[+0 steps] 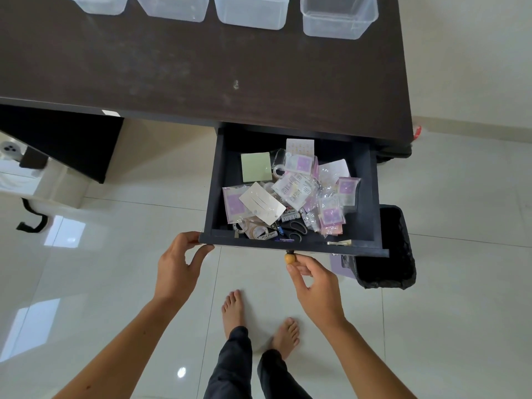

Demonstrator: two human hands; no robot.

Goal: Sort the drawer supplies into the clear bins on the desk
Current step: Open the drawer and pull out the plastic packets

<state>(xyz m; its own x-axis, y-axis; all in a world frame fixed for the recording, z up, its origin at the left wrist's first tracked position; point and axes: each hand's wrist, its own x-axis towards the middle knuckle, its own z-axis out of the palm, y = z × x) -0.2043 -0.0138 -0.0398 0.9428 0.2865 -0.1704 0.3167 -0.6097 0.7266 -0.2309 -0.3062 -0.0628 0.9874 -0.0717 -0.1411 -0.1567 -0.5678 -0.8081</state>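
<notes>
The dark drawer [371, 197] stands pulled out from under the desk [201, 70]. It holds a jumble of supplies: a green sticky-note pad [256, 167], several purple-and-clear packets [299, 162], a white card [263, 203], tape rolls [254, 229], black scissors [298, 230] and batteries [290, 215]. My left hand [177, 263] grips the drawer's front left corner, fingers on top and thumb below. My right hand [312, 280] pinches the small yellow knob [290, 258] on the drawer front. Several clear bins [336, 23] stand in a row along the desk's far edge.
A black-lined waste bin [385, 254] stands on the floor just right of the drawer, partly under it. My bare feet [233, 309] are on glossy white tiles below the drawer. A wall socket [10, 148] and a black cable are at the far left.
</notes>
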